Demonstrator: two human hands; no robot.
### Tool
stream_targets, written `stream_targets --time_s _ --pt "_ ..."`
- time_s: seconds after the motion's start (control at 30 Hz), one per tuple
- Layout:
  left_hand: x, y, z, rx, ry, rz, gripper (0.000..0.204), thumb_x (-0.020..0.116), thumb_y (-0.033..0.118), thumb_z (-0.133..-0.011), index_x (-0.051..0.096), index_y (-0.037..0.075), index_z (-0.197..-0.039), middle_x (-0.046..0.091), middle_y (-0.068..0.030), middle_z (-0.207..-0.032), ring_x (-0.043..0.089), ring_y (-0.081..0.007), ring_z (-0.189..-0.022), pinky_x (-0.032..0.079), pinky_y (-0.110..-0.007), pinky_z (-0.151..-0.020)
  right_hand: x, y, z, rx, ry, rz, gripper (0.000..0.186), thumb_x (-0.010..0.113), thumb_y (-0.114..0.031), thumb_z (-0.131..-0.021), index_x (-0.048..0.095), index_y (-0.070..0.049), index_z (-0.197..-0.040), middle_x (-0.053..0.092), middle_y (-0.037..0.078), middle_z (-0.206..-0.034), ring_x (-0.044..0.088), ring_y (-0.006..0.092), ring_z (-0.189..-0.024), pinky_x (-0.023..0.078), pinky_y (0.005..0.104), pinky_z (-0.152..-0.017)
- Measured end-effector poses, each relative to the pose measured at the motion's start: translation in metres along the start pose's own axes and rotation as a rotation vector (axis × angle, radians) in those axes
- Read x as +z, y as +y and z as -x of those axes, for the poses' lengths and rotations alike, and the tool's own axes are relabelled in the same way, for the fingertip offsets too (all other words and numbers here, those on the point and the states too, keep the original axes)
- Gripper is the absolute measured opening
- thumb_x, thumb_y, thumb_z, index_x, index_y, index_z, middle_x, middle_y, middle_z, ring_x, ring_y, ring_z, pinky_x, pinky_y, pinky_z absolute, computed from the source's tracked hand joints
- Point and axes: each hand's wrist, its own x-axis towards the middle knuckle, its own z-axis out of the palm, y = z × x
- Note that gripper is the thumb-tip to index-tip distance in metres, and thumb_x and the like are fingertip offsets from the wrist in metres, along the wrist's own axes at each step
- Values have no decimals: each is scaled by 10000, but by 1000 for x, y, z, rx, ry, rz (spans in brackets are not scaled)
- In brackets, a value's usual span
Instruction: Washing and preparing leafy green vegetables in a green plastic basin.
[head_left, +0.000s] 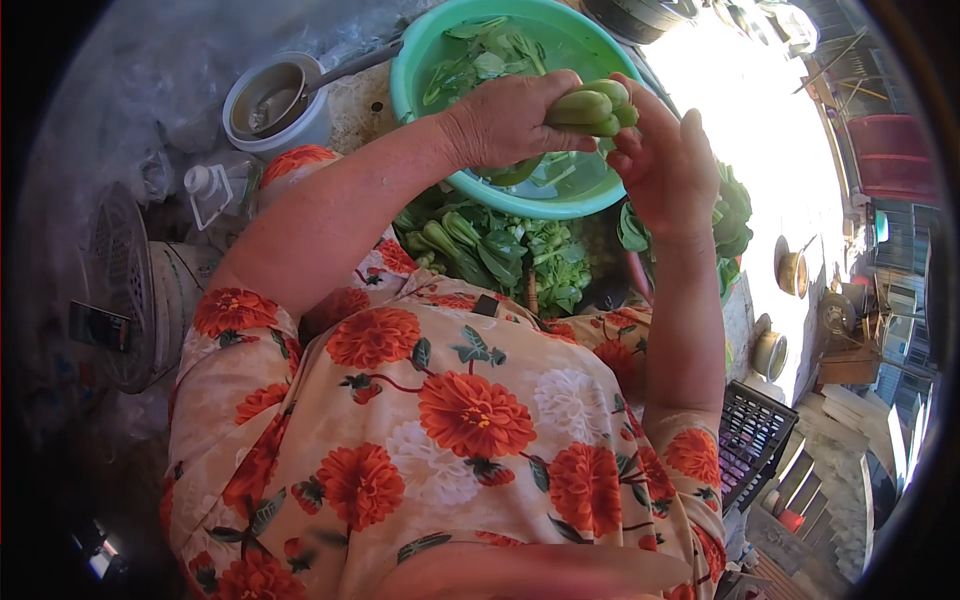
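My left hand (500, 120) is closed around a bunch of bok choy (595, 108), its pale green bases pointing right. Close against those bases, my right hand (675, 185) has its thumb and index finger stretched apart and the other fingers loosely curled; it does not grip the bunch. Both hands are over the near right part of a green basin (403, 75) of water, where loose leaves (490, 65) float. Below the basin lie more bok choy (465, 235) and a heap of cut leafy greens (555, 265). Other dark green leaves (735, 215) show beyond my right wrist.
A white bucket (318, 125) with a metal ladle-like vessel inside stands left of the basin. Nearby is a clear jug (210, 190). A phone (98, 325) rests by a round grey lid (125, 270). On the right are a black crate (755, 440) and metal pots (770, 352).
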Motion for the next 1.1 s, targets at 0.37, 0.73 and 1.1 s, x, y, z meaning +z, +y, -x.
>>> stream_targets --time_s 0.37,0.73,1.1 --pt "21 -12 6 -246 -482 -658 346 631 335 -875 561 67 -1083 694 -98 -952 677 -278 -924 518 -413 -822 -17 65 -12 46 189 586 248 747 -151 -819 704 -3 -1013 658 42 -843 563 95 -659 466 234 -593" --pt "49 -49 8 -419 -414 -166 637 782 335 -691 531 13 -1179 649 -180 -1047 644 -304 -967 507 -386 -836 -21 94 -15 -360 115 1352 146 688 -142 -780 742 -104 -911 652 38 -779 635 162 -731 514 301 -692" --pt "97 -60 38 -391 -679 -274 503 653 193 -774 527 40 -1236 642 -190 -1063 634 -324 -989 495 -413 -858 -105 56 -29 69 300 1229 246 636 -228 -854 717 -55 -1009 706 52 -766 671 102 -669 531 263 -638"
